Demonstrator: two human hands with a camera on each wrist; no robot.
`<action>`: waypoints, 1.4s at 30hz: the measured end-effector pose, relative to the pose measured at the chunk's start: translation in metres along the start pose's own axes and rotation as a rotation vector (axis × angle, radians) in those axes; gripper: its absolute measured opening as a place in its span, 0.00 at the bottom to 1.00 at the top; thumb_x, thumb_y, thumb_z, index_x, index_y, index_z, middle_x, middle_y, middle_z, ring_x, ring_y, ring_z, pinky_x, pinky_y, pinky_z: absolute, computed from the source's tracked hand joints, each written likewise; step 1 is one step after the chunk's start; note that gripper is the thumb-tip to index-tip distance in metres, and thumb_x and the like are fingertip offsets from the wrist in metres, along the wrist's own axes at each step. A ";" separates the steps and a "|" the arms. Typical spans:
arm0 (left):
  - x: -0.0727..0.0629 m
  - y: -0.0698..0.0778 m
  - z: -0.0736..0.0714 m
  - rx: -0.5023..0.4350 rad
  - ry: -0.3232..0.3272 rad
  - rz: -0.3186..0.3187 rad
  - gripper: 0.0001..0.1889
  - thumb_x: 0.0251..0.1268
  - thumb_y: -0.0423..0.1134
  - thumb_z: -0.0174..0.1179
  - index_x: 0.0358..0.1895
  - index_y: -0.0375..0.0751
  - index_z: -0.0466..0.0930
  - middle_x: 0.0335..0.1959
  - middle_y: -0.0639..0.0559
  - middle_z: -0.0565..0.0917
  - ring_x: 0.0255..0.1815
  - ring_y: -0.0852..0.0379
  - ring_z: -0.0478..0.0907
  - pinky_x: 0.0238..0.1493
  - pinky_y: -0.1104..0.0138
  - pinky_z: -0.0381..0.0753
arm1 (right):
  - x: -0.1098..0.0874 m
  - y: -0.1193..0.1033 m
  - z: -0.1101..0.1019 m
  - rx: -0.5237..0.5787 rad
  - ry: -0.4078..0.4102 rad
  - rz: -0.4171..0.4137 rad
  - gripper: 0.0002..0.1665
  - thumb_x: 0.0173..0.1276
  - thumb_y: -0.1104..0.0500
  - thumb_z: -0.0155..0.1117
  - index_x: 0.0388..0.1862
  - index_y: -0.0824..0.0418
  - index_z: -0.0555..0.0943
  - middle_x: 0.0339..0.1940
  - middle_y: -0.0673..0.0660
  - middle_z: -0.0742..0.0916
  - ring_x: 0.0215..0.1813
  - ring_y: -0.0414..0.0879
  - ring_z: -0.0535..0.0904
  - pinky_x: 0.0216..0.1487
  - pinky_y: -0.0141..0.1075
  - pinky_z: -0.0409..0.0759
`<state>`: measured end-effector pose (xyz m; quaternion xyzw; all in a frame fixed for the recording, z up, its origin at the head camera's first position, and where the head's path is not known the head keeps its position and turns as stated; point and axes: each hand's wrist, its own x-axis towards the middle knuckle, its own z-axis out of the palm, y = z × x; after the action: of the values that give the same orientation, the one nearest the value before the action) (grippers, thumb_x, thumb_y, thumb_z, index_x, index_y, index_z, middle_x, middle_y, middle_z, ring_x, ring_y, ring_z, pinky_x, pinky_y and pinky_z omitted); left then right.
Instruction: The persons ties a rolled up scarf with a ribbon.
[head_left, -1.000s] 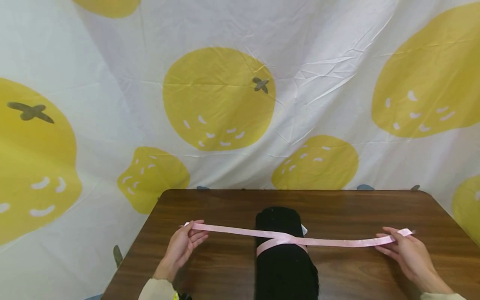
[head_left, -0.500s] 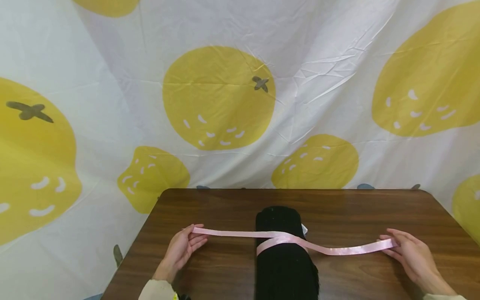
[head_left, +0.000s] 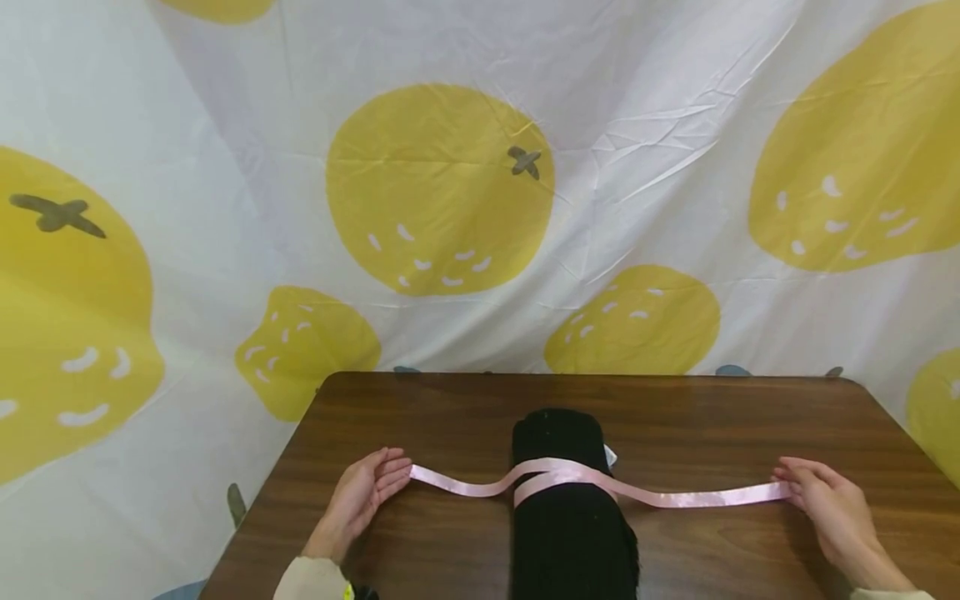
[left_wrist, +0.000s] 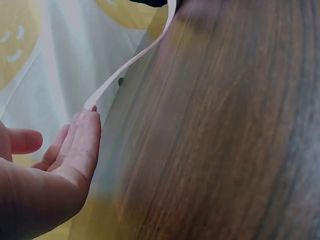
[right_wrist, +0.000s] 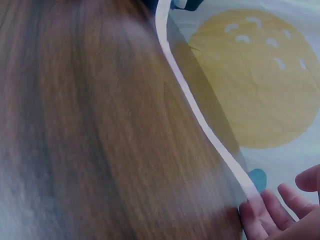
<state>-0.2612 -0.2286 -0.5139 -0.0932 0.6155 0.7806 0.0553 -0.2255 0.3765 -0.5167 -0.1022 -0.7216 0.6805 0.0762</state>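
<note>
A rolled black cloth bundle (head_left: pixel 573 542) lies lengthwise on the table. Round its middle goes a pink satin ribbon (head_left: pixel 720 499), crossed on top, with one tail running out to each side. Left of the bundle is my left hand (head_left: pixel 360 492), fingers extended; the ribbon's left end meets the fingertips, and in the left wrist view the thumb (left_wrist: pixel 26 141) stands apart from them. Over on the right, the other tail lies across the fingers of my right hand (head_left: pixel 836 508). The right wrist view shows that thumb (right_wrist: pixel 309 179) apart from the ribbon too.
The brown wood-grain table (head_left: pixel 420 404) ends at a rounded back edge. Behind it hangs a white curtain (head_left: pixel 637 217) printed with yellow fruit. A small white tag (head_left: pixel 611 456) sticks out at the bundle's right side.
The left thumb has come off the ribbon, and the left tail has sagged from taut to a loose curve. The right tail has slackened as well, and the right hand's fingers have loosened.
</note>
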 end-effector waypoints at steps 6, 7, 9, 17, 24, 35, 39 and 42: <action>-0.002 0.002 0.002 0.107 0.044 0.034 0.21 0.81 0.36 0.39 0.62 0.19 0.68 0.57 0.26 0.78 0.55 0.44 0.82 0.54 0.58 0.82 | -0.005 -0.010 0.004 -0.441 0.130 -0.018 0.27 0.79 0.49 0.45 0.53 0.70 0.81 0.31 0.25 0.77 0.31 0.29 0.77 0.30 0.30 0.77; -0.002 0.003 0.002 0.125 0.049 0.037 0.21 0.81 0.36 0.39 0.62 0.19 0.68 0.58 0.26 0.78 0.57 0.42 0.81 0.55 0.58 0.81 | -0.006 -0.012 0.006 -0.476 0.147 -0.024 0.27 0.79 0.49 0.46 0.54 0.71 0.80 0.30 0.25 0.77 0.30 0.29 0.76 0.30 0.30 0.76; -0.004 0.004 0.003 0.157 0.061 0.041 0.21 0.80 0.36 0.40 0.62 0.20 0.69 0.58 0.27 0.78 0.58 0.41 0.79 0.56 0.57 0.81 | -0.008 -0.015 0.009 -0.534 0.182 -0.029 0.28 0.78 0.48 0.47 0.55 0.72 0.79 0.30 0.29 0.78 0.28 0.32 0.75 0.29 0.32 0.73; -0.007 0.013 0.015 0.234 0.103 0.095 0.20 0.81 0.37 0.41 0.60 0.23 0.73 0.57 0.30 0.80 0.59 0.40 0.78 0.54 0.55 0.81 | -0.008 -0.023 0.026 -0.647 0.244 -0.177 0.22 0.76 0.51 0.53 0.49 0.69 0.82 0.47 0.68 0.84 0.33 0.16 0.62 0.34 0.30 0.67; -0.009 0.022 0.036 0.216 0.054 0.131 0.19 0.79 0.38 0.45 0.58 0.22 0.74 0.53 0.32 0.82 0.55 0.41 0.80 0.52 0.55 0.82 | -0.015 -0.030 0.048 -0.646 0.194 -0.335 0.17 0.75 0.53 0.57 0.45 0.65 0.84 0.45 0.54 0.83 0.37 0.11 0.62 0.36 0.24 0.68; -0.017 0.031 0.089 0.247 -0.156 0.181 0.14 0.73 0.38 0.57 0.50 0.28 0.80 0.44 0.40 0.85 0.43 0.52 0.84 0.49 0.58 0.83 | -0.028 -0.045 0.095 -0.499 -0.108 -0.525 0.05 0.72 0.61 0.62 0.41 0.61 0.83 0.33 0.40 0.85 0.37 0.31 0.80 0.37 0.22 0.74; -0.021 0.036 0.110 0.341 -0.253 0.249 0.14 0.71 0.38 0.60 0.50 0.30 0.80 0.43 0.43 0.86 0.43 0.51 0.83 0.49 0.56 0.83 | -0.031 -0.051 0.112 -0.471 -0.220 -0.538 0.04 0.72 0.63 0.62 0.42 0.58 0.83 0.34 0.43 0.85 0.36 0.36 0.80 0.36 0.28 0.76; -0.021 0.036 0.124 0.421 -0.311 0.322 0.12 0.70 0.36 0.61 0.49 0.30 0.81 0.44 0.40 0.85 0.43 0.48 0.83 0.48 0.55 0.84 | -0.033 -0.055 0.124 -0.462 -0.286 -0.552 0.04 0.72 0.63 0.62 0.42 0.56 0.83 0.35 0.43 0.85 0.36 0.37 0.80 0.36 0.31 0.77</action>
<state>-0.2575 -0.1159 -0.4477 0.1397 0.7548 0.6395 0.0426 -0.2270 0.2459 -0.4686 0.1773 -0.8596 0.4612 0.1302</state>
